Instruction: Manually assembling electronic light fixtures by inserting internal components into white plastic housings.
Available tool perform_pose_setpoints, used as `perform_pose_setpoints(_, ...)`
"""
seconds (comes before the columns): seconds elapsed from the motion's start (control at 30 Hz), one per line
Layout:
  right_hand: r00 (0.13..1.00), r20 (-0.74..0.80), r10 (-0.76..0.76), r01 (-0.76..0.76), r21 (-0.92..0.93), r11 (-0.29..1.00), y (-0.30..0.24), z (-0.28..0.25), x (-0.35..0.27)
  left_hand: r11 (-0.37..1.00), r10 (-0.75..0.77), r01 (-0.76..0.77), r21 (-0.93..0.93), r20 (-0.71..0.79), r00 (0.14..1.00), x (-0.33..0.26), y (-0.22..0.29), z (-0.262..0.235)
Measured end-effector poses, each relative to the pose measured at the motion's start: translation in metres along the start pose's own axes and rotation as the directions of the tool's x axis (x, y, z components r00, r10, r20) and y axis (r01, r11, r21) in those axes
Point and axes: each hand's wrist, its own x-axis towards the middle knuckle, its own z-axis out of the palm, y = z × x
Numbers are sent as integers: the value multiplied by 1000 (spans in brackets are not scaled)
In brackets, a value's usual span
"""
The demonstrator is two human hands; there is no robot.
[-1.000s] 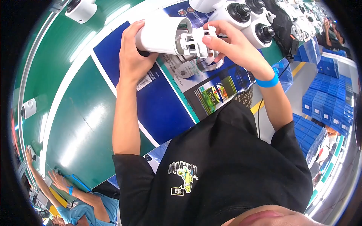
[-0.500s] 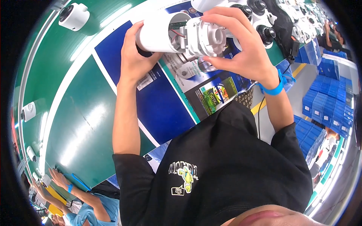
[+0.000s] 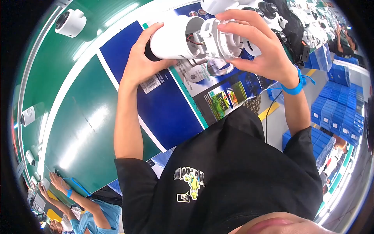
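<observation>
A smooth white cylindrical camera housing (image 3: pixel 168 40) lies sideways between my hands, its open end turned to the right. My left hand (image 3: pixel 141 62) is closed round its left end, thumb below and fingers over the far side. At the open mouth sits a white plastic inner module (image 3: pixel 223 42) with round ridged parts, and thin red and dark wires run from it into the housing. My right hand (image 3: pixel 269 52) grips that module's right side between thumb and fingers; a blue band circles the wrist. Both parts are held above a printed blue, white and black mat.
The printed mat (image 3: pixel 167 113) covers part of the green table (image 3: pixel 87 105). White cameras with black lenses crowd the far right; another white camera (image 3: pixel 71 24) stands far left. Blue bins (image 3: pixel 331 113) are stacked at right. A co-worker's hands (image 3: pixel 58 183) are at lower left.
Both my hands have shifted slightly to the right, carrying the housing and the inner module along. The co-worker's hands at lower left have also moved a little.
</observation>
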Motion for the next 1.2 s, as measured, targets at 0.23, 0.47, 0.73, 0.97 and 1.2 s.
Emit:
perform_pose_setpoints(0.23, 971, -76, 229, -228, 17, 974, -4, 7, -6, 1000, 28, -28, 7, -65, 997, 1, 0, 5)
perform_pose_setpoints(0.47, 874, -162, 459, -416, 239, 877, 0, 22, -8, 992, 73, -63, 112, -91, 993, 1, 3, 6)
perform_pose_setpoints(0.73, 514, 129, 848, -721, 601, 345, -5, 26, 5, 986, 111, -88, 140, -171, 979, 2, 0, 8)
perform_pose_setpoints(0.97, 451, 323, 832, -722, 680, 127, 13, 29, 5, 945, 287, -230, 234, -254, 924, 5, -6, 11)
perform_pose_setpoints(1.2, 485, 295, 823, -820, 481, 311, 19, 31, 5, 962, 252, -216, 165, -241, 937, 2, -4, 12)
